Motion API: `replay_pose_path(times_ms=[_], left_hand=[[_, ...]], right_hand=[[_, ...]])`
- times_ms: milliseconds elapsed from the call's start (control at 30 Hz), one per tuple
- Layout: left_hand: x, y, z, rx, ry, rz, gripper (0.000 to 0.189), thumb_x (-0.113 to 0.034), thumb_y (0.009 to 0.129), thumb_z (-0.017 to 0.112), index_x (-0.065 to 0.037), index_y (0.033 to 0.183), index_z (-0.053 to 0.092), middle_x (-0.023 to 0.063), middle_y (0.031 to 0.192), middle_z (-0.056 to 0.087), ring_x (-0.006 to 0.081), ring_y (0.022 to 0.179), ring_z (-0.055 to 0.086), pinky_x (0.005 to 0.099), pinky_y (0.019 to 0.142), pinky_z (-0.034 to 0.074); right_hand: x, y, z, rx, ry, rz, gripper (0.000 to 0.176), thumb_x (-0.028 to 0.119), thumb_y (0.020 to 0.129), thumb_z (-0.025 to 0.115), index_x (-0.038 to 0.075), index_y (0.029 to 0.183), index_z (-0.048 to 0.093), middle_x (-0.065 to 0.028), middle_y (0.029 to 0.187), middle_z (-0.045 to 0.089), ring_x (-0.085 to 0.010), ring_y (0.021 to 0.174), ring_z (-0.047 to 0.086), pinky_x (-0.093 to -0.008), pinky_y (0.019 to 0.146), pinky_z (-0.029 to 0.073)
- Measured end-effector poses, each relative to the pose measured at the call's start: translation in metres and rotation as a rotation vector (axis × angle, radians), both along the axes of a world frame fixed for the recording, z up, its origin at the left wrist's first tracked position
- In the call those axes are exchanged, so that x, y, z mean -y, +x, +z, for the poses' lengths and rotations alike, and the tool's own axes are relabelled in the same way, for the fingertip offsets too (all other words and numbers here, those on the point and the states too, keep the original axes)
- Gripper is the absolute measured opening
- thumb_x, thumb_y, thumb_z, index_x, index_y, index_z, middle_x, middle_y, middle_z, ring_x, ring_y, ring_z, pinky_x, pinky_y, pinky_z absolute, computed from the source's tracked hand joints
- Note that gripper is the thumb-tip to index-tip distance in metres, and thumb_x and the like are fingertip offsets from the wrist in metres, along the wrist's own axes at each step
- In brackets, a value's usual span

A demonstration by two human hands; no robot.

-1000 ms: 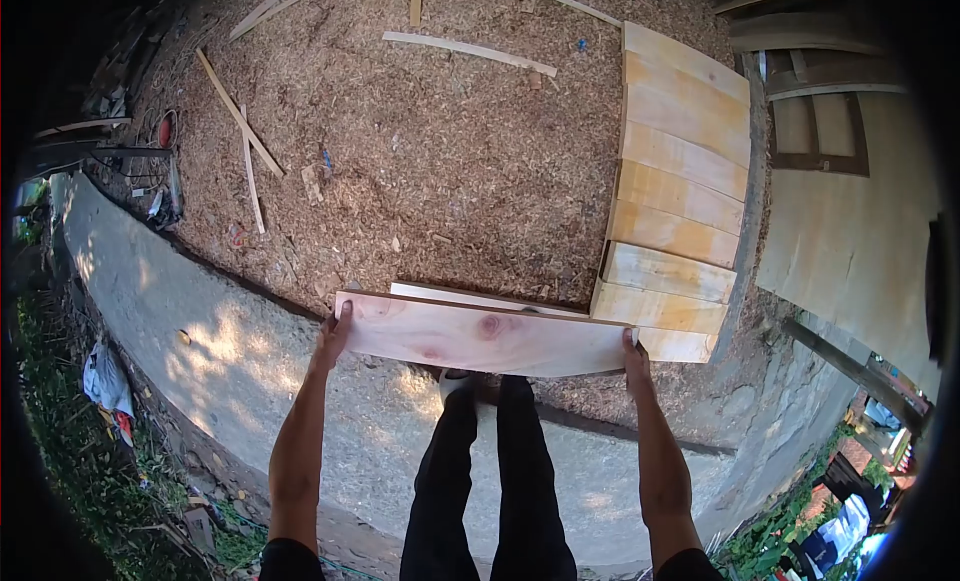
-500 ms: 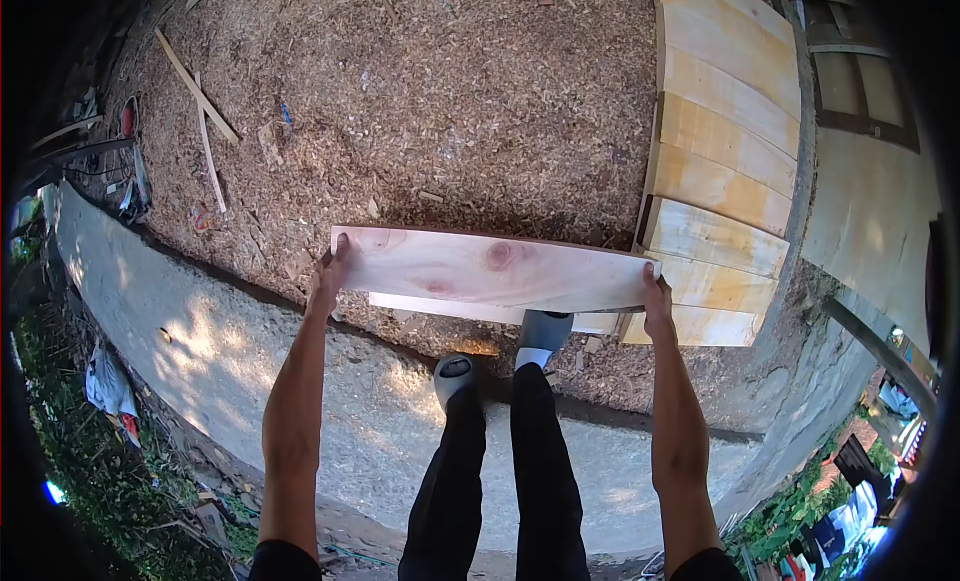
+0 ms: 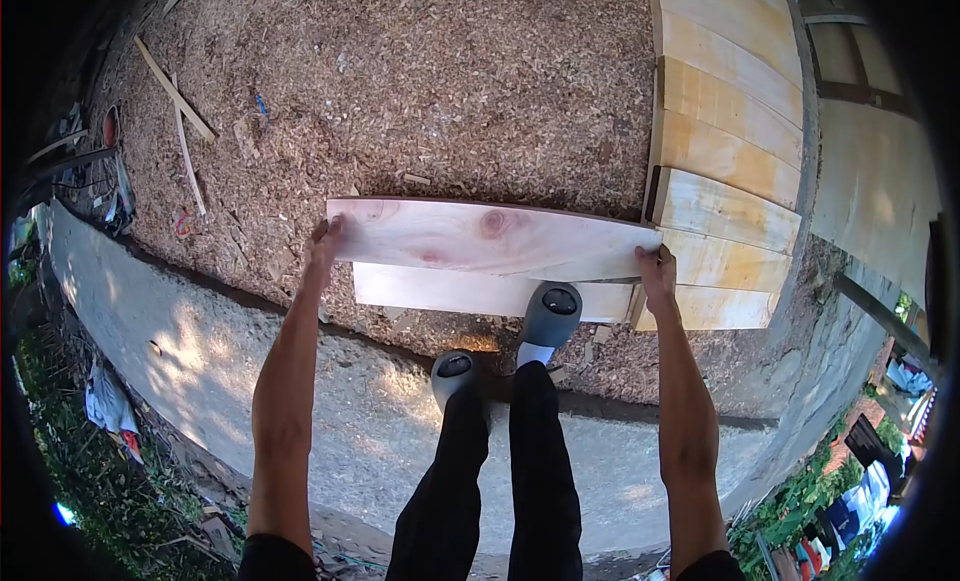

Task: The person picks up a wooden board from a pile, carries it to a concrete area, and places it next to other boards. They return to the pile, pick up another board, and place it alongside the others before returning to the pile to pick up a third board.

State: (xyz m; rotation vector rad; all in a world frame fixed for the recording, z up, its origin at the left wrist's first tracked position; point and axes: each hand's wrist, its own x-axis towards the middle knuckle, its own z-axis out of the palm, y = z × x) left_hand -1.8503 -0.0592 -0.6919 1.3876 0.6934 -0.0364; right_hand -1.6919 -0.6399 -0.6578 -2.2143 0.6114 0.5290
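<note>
A pale wooden board [image 3: 455,239] with pinkish knots is held level across the view, one end in each hand. My left hand [image 3: 325,243] is closed on its left end, thumb on the top face. At the right end, my right hand [image 3: 655,271] grips the board the same way. Below it, another pale board [image 3: 430,288] lies on the wood shavings, partly covered by the held one. The right end of the held board is beside a row of yellowish boards [image 3: 725,196]. My fingers under the board are hidden.
Wood shavings [image 3: 400,101] cover the ground, with thin wood strips [image 3: 175,89] at the upper left. My feet in grey slippers [image 3: 553,314] stand near the edge of a concrete strip [image 3: 370,461]. A large panel [image 3: 870,201] is at the far right.
Both hands and the held board have shifted slightly up in the view. More of the lower board and of the right slipper shows.
</note>
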Motion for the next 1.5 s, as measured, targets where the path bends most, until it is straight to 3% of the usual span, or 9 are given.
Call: replay_pose_path(times_ms=[133,300,400,567,700,933,1200,1367,1500], left_hand=[[0.021,0.038,0.034,-0.550,0.115,0.046,0.057,-0.039,0.081,0.052,-0.002,0.122,0.036,0.0129,0.116,0.048,0.0258,0.110,0.043,0.0368,0.095,0.031],[0.058,0.072,0.051,-0.221,-0.051,-0.095,0.055,-0.043,0.081,0.050,-0.004,0.120,0.043,0.0118,0.117,0.050,0.0214,0.114,0.042,0.0363,0.093,0.032],[0.097,0.098,0.018,-0.122,0.961,-0.571,0.047,-0.032,0.080,0.055,-0.003,0.116,0.046,0.0182,0.113,0.051,0.0285,0.108,0.047,0.0326,0.089,0.040],[0.129,0.100,0.031,-0.124,1.159,-1.030,0.089,-0.034,0.064,0.068,-0.007,0.132,0.019,0.0128,0.134,0.026,0.0286,0.126,0.021,0.0413,0.103,0.018],[0.128,0.095,0.035,-0.012,1.259,-1.105,0.103,-0.034,0.056,0.074,-0.006,0.134,0.012,0.0158,0.135,0.021,0.0332,0.126,0.017,0.0383,0.105,0.015],[0.136,0.098,0.021,-0.037,1.367,-1.078,0.094,-0.046,0.062,0.065,-0.004,0.132,0.018,0.0151,0.130,0.030,0.0333,0.121,0.027,0.0425,0.103,0.017],[0.147,0.103,0.014,0.002,1.375,-0.988,0.066,-0.043,0.076,0.053,-0.004,0.125,0.034,0.0173,0.121,0.040,0.0364,0.111,0.038,0.0453,0.096,0.029],[0.160,0.109,0.009,0.138,1.339,-0.825,0.043,-0.030,0.076,0.056,-0.003,0.109,0.049,0.0150,0.105,0.050,0.0337,0.097,0.046,0.0414,0.083,0.040],[0.153,0.113,-0.008,0.109,1.178,-0.694,0.026,-0.020,0.075,0.058,-0.005,0.096,0.054,0.0122,0.093,0.055,0.0296,0.091,0.050,0.0378,0.081,0.041]], right_hand=[[-0.024,0.012,0.035,0.086,-0.166,0.113,0.037,0.024,0.070,0.066,-0.002,0.094,0.055,-0.0144,0.089,0.051,-0.0256,0.083,0.049,-0.0340,0.074,0.040],[-0.044,0.023,0.025,0.180,-0.358,0.381,0.036,0.012,0.069,0.063,-0.001,0.100,0.052,-0.0213,0.097,0.050,-0.0353,0.090,0.050,-0.0387,0.079,0.042],[-0.089,0.012,0.055,0.341,-0.313,0.406,0.039,0.006,0.069,0.060,0.002,0.106,0.048,-0.0196,0.103,0.047,-0.0348,0.095,0.047,-0.0387,0.080,0.041],[-0.123,0.033,0.039,0.242,-0.530,0.996,0.074,0.007,0.066,0.063,0.010,0.128,0.025,-0.0158,0.124,0.031,-0.0308,0.117,0.031,-0.0420,0.093,0.033],[-0.134,0.038,0.005,0.279,-0.780,1.492,0.095,0.017,0.063,0.068,0.010,0.134,0.006,-0.0160,0.133,0.022,-0.0292,0.125,0.020,-0.0530,0.098,0.022],[-0.131,0.036,-0.001,0.220,-0.687,1.456,0.111,0.025,0.051,0.075,0.007,0.134,0.003,-0.0166,0.131,0.022,-0.0289,0.123,0.023,-0.0557,0.098,0.020],[-0.119,0.047,0.005,0.138,-0.643,1.512,0.102,0.034,0.052,0.076,0.011,0.132,0.017,-0.0103,0.117,0.036,-0.0228,0.113,0.035,-0.0509,0.089,0.032],[-0.057,0.059,-0.019,0.401,-0.688,1.438,0.026,0.018,0.082,0.041,0.011,0.105,0.049,-0.0092,0.103,0.048,-0.0238,0.095,0.052,-0.0488,0.086,0.036],[-0.073,0.055,-0.020,0.245,-0.821,1.426,0.027,0.014,0.078,0.046,0.008,0.104,0.052,-0.0119,0.105,0.051,-0.0239,0.095,0.053,-0.0416,0.083,0.038]])
